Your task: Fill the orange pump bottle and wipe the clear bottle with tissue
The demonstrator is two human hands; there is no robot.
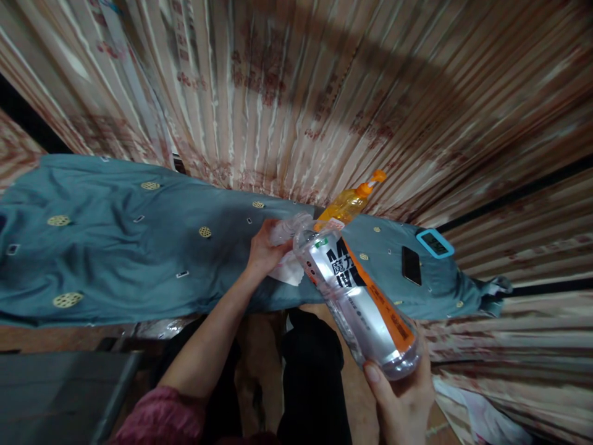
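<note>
A large clear plastic bottle with a silver, black and orange label is tilted, its upper end towards the upper left. My right hand grips it around the base. At the bottle's upper end, my left hand is closed on a clear plastic piece; whether this is the bottle's neck or a separate item I cannot tell. A crumpled white tissue-like piece shows just below my left hand. Behind the big bottle stands a yellow pump bottle with an orange pump top, its lower part partly hidden.
A teal cloth with yellow prints covers the long narrow table. On its right part lie a black phone and a blue-framed digital timer. Patterned curtains hang close behind. A dark grey surface is at lower left.
</note>
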